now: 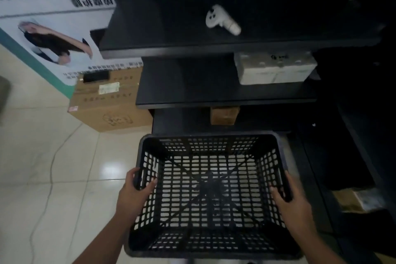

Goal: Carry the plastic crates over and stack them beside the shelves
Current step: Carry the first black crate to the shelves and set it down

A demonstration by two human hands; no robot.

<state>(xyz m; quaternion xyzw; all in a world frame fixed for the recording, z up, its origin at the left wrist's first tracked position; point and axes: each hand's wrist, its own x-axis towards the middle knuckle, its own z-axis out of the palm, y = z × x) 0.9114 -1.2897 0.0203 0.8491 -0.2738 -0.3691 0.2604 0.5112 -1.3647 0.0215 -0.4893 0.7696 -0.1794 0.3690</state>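
Note:
A black plastic crate (211, 138) with slotted walls and floor fills the lower middle of the head view, right way up and empty. My left hand (134, 193) grips its left rim, fingers hooked through the slots. On the opposite rim my right hand (293, 201) holds it the same way. The crate hangs just in front of the dark shelves (214, 96), its far edge close to the lowest board. Pale floor tiles show through its slotted bottom.
A cardboard box (107, 105) stands on the tiled floor left of the shelves, under a leaning printed board (49, 28). On the shelves lie a white controller (221, 19), a white wrapped pack (274, 68) and a small brown box (224, 115). Dark furniture borders the right side.

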